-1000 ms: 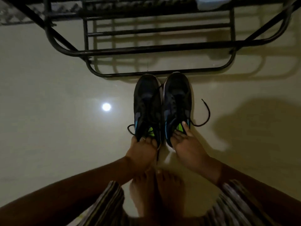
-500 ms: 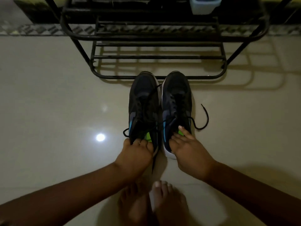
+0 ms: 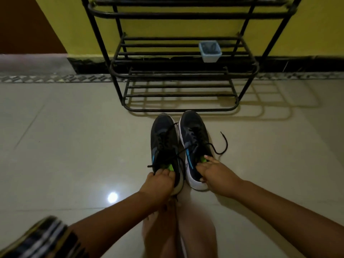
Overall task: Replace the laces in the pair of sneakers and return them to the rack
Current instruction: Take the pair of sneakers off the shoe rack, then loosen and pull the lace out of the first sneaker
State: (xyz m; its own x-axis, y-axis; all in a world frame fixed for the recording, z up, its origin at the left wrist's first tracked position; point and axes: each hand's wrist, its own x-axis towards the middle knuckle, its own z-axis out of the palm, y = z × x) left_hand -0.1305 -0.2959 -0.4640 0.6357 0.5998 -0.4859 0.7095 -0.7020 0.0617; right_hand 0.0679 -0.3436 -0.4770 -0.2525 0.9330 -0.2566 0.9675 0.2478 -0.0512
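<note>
Two dark sneakers with white soles, blue side marks and green insoles stand side by side on the floor, toes toward the rack. My left hand [image 3: 160,181] grips the heel of the left sneaker [image 3: 163,144], fingers curled into its opening. My right hand [image 3: 214,174] holds the heel of the right sneaker [image 3: 193,138], thumb and fingers round its collar. Black laces are threaded through both; one loose lace end [image 3: 223,144] curls on the floor to the right.
A black metal shoe rack [image 3: 178,107] stands just beyond the sneakers against a yellow wall. A small light-blue container [image 3: 210,51] sits on a middle shelf. My bare feet [image 3: 178,228] are below the sneakers on the glossy tiled floor.
The camera has tilted up, so more of the rack and the wall show. Both hands stay at the heels of the sneakers, which remain in front of the rack.
</note>
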